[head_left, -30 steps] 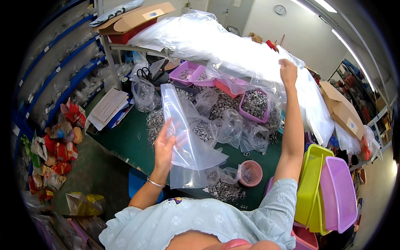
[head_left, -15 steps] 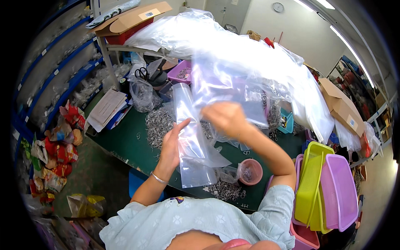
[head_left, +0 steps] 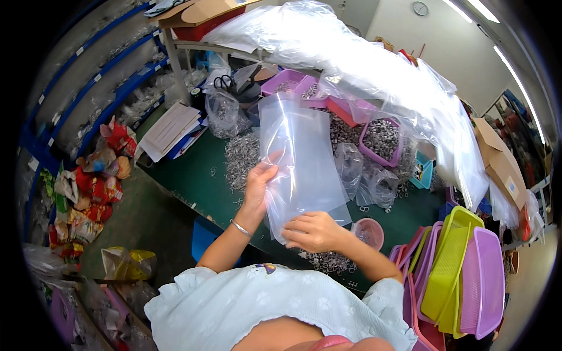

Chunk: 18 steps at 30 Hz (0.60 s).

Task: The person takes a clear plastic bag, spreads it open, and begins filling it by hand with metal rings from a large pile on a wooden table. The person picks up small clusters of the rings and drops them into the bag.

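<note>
Clear plastic bags (head_left: 301,158), several flat sheets overlapping, stand tilted up in front of me over the green table. My left hand (head_left: 260,181) grips their left edge, thumb in front and fingers behind the film. At the lower edge, my right hand (head_left: 310,232) closes its fingers on the near corner of the bags. Behind the film's left side lies a heap of small metal rings (head_left: 242,161). A pink round cup (head_left: 370,233) is just right of my right hand, with loose small metal pieces (head_left: 331,261) spread below it.
Purple baskets (head_left: 380,142) of metal pieces stand behind the bags, beside a small blue tray (head_left: 421,171). Papers (head_left: 171,130) lie at the table's left. Stacked yellow and purple baskets (head_left: 448,275) stand at the right. A large plastic bundle (head_left: 351,52) covers the shelf above.
My right hand has come down from the upper middle to the bags' lower edge. The film has spread wider and lies flatter between both hands. The view has shifted slightly.
</note>
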Tool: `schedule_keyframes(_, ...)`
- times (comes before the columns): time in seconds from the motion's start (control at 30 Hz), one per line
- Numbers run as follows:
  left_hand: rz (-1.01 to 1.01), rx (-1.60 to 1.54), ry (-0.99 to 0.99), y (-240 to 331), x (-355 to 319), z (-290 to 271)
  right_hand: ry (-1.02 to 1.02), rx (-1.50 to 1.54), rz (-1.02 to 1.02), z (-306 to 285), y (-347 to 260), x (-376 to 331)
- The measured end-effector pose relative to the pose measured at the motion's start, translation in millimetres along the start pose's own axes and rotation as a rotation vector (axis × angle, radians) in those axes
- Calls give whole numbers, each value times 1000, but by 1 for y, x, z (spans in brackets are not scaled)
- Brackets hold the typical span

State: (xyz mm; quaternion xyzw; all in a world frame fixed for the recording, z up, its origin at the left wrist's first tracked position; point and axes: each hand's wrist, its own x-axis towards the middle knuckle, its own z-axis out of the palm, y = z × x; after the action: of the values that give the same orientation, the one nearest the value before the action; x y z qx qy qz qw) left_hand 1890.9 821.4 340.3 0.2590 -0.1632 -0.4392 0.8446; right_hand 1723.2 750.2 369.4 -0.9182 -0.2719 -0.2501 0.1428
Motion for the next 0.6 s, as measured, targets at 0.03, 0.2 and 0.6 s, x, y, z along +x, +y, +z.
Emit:
schedule_keyframes(0.03,-3,11,-11,2,-3,-3,81,33,85,0,0,-4)
schedule_keyframes(0.2,-73,104,-29,11,-21,-21,818,150,901,25,6,-35)
schedule_keyframes(0.6,-304,278,-355,-10,-34,-56,1155,1308,1085,85,-33,-116)
